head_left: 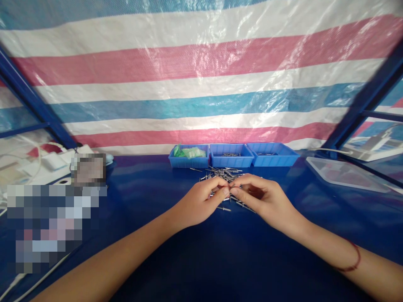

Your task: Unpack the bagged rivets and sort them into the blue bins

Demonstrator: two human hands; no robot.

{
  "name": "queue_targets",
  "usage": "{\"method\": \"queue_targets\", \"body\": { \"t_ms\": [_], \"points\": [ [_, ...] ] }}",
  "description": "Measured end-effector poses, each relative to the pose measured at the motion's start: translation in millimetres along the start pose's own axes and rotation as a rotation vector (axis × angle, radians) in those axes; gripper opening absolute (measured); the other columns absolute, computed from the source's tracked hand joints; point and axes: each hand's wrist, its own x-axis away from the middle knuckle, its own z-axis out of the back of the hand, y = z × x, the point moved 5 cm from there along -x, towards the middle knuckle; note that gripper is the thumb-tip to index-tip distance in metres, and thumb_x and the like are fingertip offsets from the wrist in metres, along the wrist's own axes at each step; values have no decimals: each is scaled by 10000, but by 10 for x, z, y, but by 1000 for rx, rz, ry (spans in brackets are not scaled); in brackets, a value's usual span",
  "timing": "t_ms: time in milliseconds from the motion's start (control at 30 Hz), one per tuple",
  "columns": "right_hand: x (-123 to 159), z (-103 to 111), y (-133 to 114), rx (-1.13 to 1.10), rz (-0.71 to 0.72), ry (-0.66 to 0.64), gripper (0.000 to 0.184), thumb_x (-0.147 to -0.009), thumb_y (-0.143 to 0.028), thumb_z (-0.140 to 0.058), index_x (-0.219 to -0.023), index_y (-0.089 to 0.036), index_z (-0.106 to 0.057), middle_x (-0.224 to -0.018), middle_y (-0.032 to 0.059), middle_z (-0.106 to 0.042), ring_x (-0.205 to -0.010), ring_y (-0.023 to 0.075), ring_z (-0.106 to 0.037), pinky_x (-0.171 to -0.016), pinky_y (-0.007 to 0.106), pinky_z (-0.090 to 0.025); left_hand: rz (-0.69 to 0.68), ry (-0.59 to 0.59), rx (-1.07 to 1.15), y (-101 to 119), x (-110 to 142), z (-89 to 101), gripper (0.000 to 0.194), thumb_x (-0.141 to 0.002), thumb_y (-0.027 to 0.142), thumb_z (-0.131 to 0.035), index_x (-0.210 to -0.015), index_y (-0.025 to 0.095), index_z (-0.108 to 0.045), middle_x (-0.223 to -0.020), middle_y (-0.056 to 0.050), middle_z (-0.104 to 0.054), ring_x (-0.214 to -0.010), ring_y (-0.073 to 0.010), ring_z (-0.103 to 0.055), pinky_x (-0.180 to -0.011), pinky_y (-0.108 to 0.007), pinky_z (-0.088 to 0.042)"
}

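Note:
A loose pile of metal blind rivets [225, 173] lies on the blue table in front of the bins. Over the pile, my left hand [204, 199] and my right hand [272, 201] meet at the fingertips. Thumb and forefinger are pinched together on each hand. Whatever they hold between them is too small and covered to make out. One single rivet [224, 209] rests just below the left fingertips, and more stick out beneath the right hand.
Three blue bins stand behind the pile: the left bin [189, 162] holds green plastic wrapping, the middle bin [231, 161] and right bin [277, 160] hold some rivets. A translucent lid [343, 172] lies at right. Power strips [56, 161] and cables crowd the left, beside a blurred-out area.

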Motion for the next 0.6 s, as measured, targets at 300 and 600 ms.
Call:
{"method": "queue_targets", "body": {
  "t_ms": [300,600],
  "points": [
    [19,4,-55,-19,25,19,188,-790,-382,-639,-811,-196,-645,-760,37,-634,-649,154,-567,-550,280,-453,13,-4,15,30,-5,-20,215,-918,314,-421,-891,164,-573,-782,10,-591,-698,-110,-523,-614,-215,-382],
    [-7,47,-31,45,30,22,186,-807,-375,-616,-822,-191,-632,-665,4,-559,-520,106,-453,-465,254,-361,-38,140,-82,15,-3,15,100,-854,267,-529,-862,184,-584,-781,17,-609,-695,-108,-540,-628,-216,-406]
  ]
}}
